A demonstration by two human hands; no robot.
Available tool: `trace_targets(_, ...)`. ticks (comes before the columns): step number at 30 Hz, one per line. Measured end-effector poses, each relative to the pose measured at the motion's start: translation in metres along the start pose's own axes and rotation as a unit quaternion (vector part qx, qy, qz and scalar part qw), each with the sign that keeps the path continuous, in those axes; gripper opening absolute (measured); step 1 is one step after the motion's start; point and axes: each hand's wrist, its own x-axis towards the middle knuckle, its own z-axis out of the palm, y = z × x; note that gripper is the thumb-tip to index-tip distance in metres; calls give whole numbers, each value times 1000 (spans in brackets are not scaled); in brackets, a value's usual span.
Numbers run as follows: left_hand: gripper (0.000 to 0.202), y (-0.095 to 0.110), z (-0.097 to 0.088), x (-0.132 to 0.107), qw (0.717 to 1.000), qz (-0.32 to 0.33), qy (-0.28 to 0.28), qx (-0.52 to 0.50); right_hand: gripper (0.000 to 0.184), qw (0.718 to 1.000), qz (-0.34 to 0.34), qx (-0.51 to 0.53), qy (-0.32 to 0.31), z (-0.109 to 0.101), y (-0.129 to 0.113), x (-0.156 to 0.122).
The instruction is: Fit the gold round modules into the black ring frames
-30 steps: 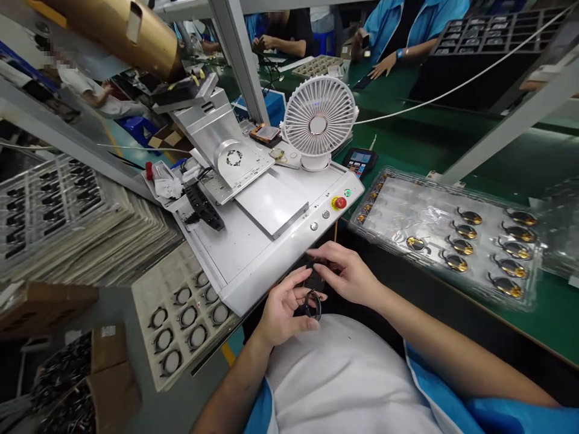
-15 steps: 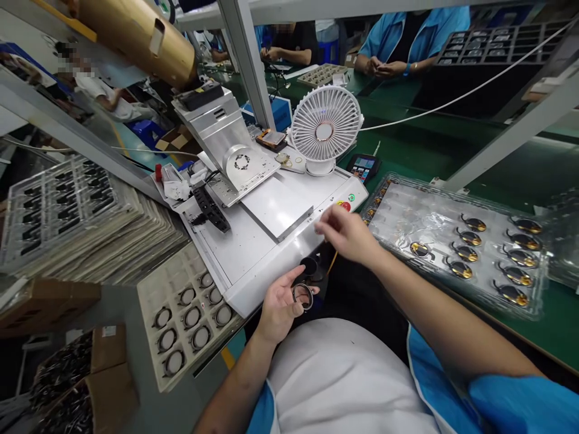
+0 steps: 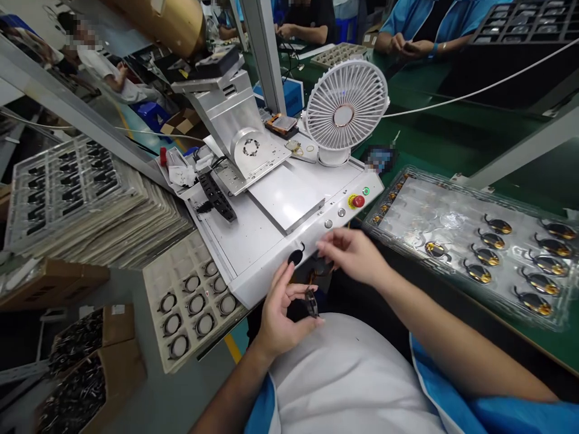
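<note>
The left hand [image 3: 279,316], palm half turned up, has a black ring [image 3: 312,302] pinched between thumb and fingers, its thin, hard rim tipped almost edge-on. At the tip of its index finger sits a dark disc [image 3: 296,257] — flat, smooth and matt, with a slim curved tail — just off the white front of the machine. The right hand [image 3: 357,256] is at about one o'clock from the left, its thumb and fingertips drawn together near the disc; I cannot tell whether anything is between them.

Clockwise round the hands, the white machine [image 3: 246,241] spreads towards eleven o'clock, its smooth deck carrying a silver bracket [image 3: 246,108] of brushed metal, with a big gold cylinder [image 3: 167,24] slanting above. A red button [image 3: 357,201] on a yellow collar stands on the machine's edge at one o'clock. Close to twelve there's a white fan [image 3: 344,115], all thin plastic spokes.

Between two and three o'clock a glossy clear tray [image 3: 393,223] lies on the green tabletop [image 3: 438,144], its shiny discs [image 3: 500,225] dark with amber patches and thin tails. At nine o'clock is a dull cream tray [image 3: 156,265] holding round dark-rimmed rings [image 3: 197,327]; past it — a little lower — stand brown cardboard boxes [image 3: 124,367] full of small black pieces.
</note>
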Motion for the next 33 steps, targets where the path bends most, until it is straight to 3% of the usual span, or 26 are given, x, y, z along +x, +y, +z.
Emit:
trace_targets(2,109,-1,7,4,995,37,-34,81,42,996,15,81,-44,17,9,-22)
trace_targets(6,115,-1,15,15,966,92,-118,208,46,982,26,186,3,33,14,-33)
trace_targets(9,107,-1,15,17,975,98,-133,150,41,975,49,217,14,26,12,-28)
trace_targets(14,91,-6,9,15,996,59,-68,11,45,979,77,188,-35,13,5,-26)
trace_targets(19,95,-7,2,16,987,88,-110,75,47,984,90,152,-19,12,2,-26)
trace_targets(26,93,-4,2,17,963,86,-178,186,49,981,98,159,-46,6,7,-28)
trace_targets(29,95,-6,1,16,977,80,-157,118,49,979,102,173,-34,6,6,-30)
trace_targets(33,77,-9,-3,16,996,32,-42,-65,47,974,115,191,-30,6,3,-32)
